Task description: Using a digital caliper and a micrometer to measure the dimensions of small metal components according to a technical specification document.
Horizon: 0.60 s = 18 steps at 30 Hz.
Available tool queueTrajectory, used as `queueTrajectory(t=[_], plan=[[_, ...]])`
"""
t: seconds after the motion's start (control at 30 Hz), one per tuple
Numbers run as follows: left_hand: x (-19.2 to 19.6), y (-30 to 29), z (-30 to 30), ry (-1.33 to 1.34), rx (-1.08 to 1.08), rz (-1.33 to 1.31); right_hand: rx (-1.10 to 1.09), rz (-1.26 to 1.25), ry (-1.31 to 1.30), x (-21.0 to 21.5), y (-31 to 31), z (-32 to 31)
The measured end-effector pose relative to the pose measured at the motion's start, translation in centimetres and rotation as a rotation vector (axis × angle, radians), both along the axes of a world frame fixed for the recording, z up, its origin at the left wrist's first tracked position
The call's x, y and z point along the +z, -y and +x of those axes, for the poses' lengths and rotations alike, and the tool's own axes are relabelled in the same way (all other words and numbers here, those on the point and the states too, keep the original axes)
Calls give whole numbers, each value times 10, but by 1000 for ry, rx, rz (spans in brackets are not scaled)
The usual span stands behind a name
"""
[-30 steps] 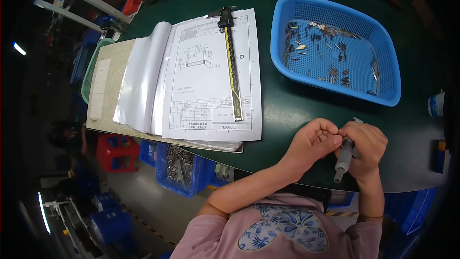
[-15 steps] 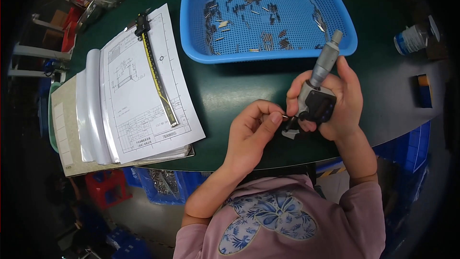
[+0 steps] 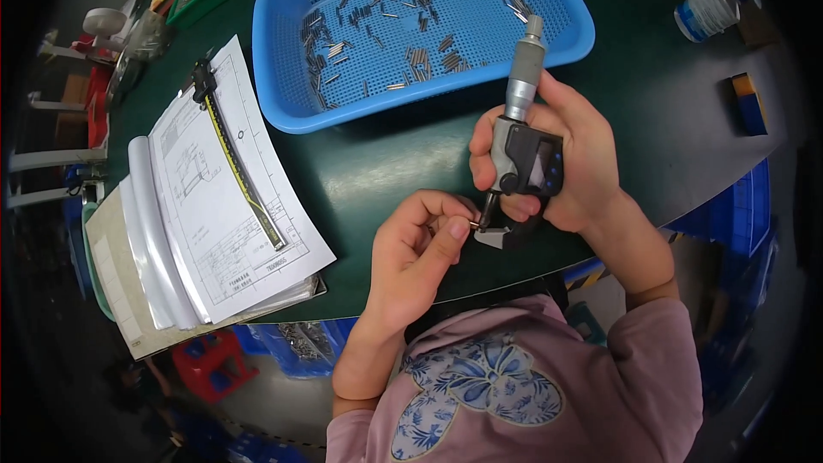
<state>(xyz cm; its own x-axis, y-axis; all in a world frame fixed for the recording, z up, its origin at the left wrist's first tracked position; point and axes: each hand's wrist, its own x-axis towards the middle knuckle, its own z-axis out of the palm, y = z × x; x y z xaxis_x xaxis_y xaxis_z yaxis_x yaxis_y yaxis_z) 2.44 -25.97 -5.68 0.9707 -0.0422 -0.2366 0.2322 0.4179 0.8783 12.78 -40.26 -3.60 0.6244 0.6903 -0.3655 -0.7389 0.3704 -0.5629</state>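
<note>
My right hand is wrapped round a digital micrometer, its grey thimble pointing up and away and its frame toward me. Between the thumb and forefinger of my left hand is a small metal pin. The pin's tip is at the micrometer's jaw; whether both measuring faces touch it I cannot tell. Beyond my hands stands a blue plastic basket with many similar short metal pins spread over its bottom.
At the left, a digital caliper lies on a drawing in an open binder. A white tub and a small blue-and-orange block sit at the right of the green table. Below the edge is a red stool.
The view has swung, so things appear further left. The micrometer has turned more upright, its display now showing, and the pin in my left fingers has come to its jaw.
</note>
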Motion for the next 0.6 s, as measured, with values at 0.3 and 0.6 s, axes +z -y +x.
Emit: queueTrajectory(t=[0.3, 0.6], plan=[[0, -3, -2, 0, -20, 45, 20, -65, -17, 2, -3, 0], [-4, -2, -3, 7, 2, 19, 27, -77, 84, -1, -4, 1]])
